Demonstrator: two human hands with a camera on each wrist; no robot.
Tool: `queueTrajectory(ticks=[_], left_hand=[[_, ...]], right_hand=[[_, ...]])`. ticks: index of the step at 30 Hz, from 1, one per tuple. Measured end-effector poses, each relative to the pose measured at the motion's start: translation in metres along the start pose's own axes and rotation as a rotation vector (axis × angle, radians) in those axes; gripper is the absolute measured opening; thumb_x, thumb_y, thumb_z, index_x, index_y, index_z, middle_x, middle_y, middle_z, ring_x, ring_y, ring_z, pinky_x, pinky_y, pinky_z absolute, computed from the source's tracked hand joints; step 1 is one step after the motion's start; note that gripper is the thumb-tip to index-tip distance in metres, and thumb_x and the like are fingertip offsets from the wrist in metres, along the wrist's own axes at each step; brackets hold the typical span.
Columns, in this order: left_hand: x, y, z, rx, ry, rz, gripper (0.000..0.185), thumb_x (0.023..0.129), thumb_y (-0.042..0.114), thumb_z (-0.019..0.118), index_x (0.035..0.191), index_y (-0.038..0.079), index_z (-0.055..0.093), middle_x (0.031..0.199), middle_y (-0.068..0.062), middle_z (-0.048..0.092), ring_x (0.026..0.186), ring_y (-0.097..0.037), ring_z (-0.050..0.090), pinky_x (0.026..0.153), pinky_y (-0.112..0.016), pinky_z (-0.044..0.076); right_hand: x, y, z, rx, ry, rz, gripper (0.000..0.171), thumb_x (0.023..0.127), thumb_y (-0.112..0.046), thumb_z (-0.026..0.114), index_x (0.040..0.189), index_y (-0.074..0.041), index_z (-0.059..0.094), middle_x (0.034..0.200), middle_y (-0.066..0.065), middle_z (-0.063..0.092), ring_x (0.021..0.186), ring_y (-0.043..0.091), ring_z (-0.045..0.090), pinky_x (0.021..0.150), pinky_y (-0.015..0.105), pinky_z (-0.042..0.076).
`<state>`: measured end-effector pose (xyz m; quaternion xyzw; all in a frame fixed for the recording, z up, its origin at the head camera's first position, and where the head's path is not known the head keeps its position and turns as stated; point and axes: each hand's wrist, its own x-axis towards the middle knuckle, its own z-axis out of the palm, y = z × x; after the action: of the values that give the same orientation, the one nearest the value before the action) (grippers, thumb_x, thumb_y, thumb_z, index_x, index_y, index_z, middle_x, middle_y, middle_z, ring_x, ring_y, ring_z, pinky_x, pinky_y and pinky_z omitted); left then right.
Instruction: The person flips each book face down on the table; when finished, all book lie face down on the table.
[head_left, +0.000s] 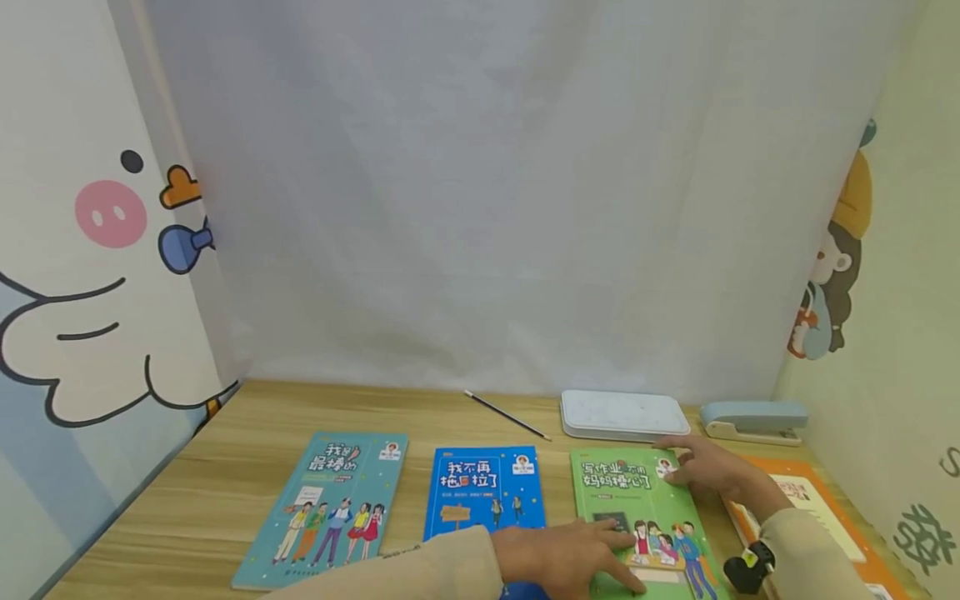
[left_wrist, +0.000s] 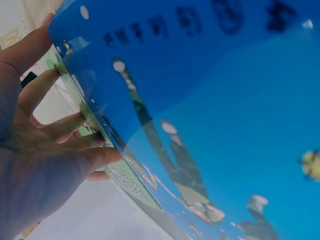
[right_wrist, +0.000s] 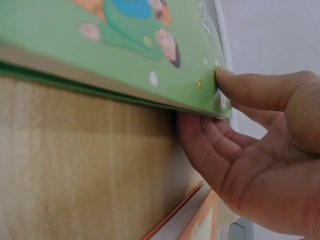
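At one o'clock, against my right fingers (right_wrist: 197,145), the green book (head_left: 637,500) has yellow stars and white lettering; at twelve the blue book (head_left: 483,487) is white-lettered too; at ten the teal book (head_left: 330,508) has figures in orange, yellow and red; at two the orange book (head_left: 828,500) shows a cream panel; my sleeves (head_left: 435,568) are beige, the table (head_left: 191,475) tan with wood-grain streaks

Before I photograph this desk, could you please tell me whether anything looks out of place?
Only the pencil stands out mildly, lying loose and slanted left of the white case; no spill or damage shows.
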<state>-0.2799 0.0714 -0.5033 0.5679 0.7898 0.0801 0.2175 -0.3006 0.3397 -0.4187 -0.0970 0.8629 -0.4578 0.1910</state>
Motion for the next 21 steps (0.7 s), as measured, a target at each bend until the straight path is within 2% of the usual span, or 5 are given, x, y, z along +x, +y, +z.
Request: queueTrajectory(ticks=[3,6,14,19,21], left_hand=[[0.001,-0.001,0.001,0.011,0.002,-0.005,0.064,0.088,0.05,0.071,0.145,0.054,0.04,0.165,0.019,0.016,0.155,-0.019,0.013,0.121,-0.046,0.03],[0.001,0.0,0.0,0.017,0.003,-0.005,0.065,0.088,0.051,0.071,0.145,0.054,0.04,0.165,0.018,0.016,0.155,-0.019,0.014,0.121,-0.046,0.031],[-0.007,0.008,-0.007,-0.003,0.012,0.008,0.064,0.088,0.049,0.072,0.146,0.049,0.044,0.166,0.014,0.015,0.154,-0.02,0.017,0.121,-0.038,0.031],[-0.027,0.03,-0.03,-0.017,0.015,0.016,0.06,0.09,0.041,0.073,0.145,0.041,0.049,0.166,0.009,0.02,0.153,-0.015,0.021,0.121,-0.031,0.03],[-0.042,0.048,-0.047,-0.014,0.026,0.024,0.055,0.092,0.035,0.073,0.144,0.032,0.055,0.165,0.003,0.027,0.151,-0.014,0.026,0.119,-0.027,0.031]], right_hand=[[-0.001,0.004,-0.002,0.128,-0.077,-0.019,0.062,0.093,0.001,0.06,0.145,0.016,0.03,0.112,0.019,0.067,0.095,0.025,0.069,0.082,0.043,0.06],[-0.002,0.006,-0.003,0.228,-0.117,-0.013,0.064,0.095,0.001,0.058,0.148,0.014,0.025,0.108,0.016,0.068,0.093,0.026,0.072,0.079,0.044,0.062],[-0.007,0.006,-0.009,0.297,-0.113,-0.025,0.064,0.098,-0.005,0.059,0.149,0.011,0.025,0.112,0.013,0.064,0.095,0.025,0.072,0.081,0.047,0.062],[-0.007,0.001,-0.013,0.329,-0.128,-0.053,0.059,0.098,-0.005,0.059,0.147,0.01,0.028,0.111,0.011,0.066,0.095,0.026,0.072,0.08,0.046,0.062],[-0.008,-0.001,-0.015,0.335,-0.134,-0.063,0.057,0.098,-0.005,0.058,0.146,0.009,0.03,0.109,0.01,0.066,0.094,0.026,0.072,0.079,0.046,0.062]])
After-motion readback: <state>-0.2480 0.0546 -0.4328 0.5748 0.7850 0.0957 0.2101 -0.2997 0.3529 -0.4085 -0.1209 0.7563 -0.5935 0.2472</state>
